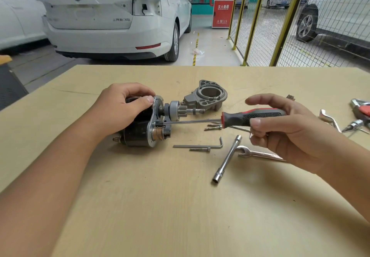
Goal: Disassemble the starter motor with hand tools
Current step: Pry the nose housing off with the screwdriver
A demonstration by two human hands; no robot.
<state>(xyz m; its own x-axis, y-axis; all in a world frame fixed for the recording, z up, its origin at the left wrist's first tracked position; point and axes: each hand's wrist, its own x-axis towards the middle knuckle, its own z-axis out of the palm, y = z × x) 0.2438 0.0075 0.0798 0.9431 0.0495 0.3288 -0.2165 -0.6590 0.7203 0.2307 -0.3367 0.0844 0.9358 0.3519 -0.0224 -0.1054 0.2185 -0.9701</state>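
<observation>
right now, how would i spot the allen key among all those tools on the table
On the tan table, look just in front of the starter motor, toward its right. The allen key lies flat there: a thin bare rod with one short bent end, with no handle or socket.

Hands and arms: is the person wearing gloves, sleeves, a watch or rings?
Nothing shows. The left hand and right hand are bare, without gloves or visible rings. Both forearms are uncovered as far as the picture shows, with no sleeve, watch or band.

White car (112, 16) beyond wooden table (180, 206)
</observation>
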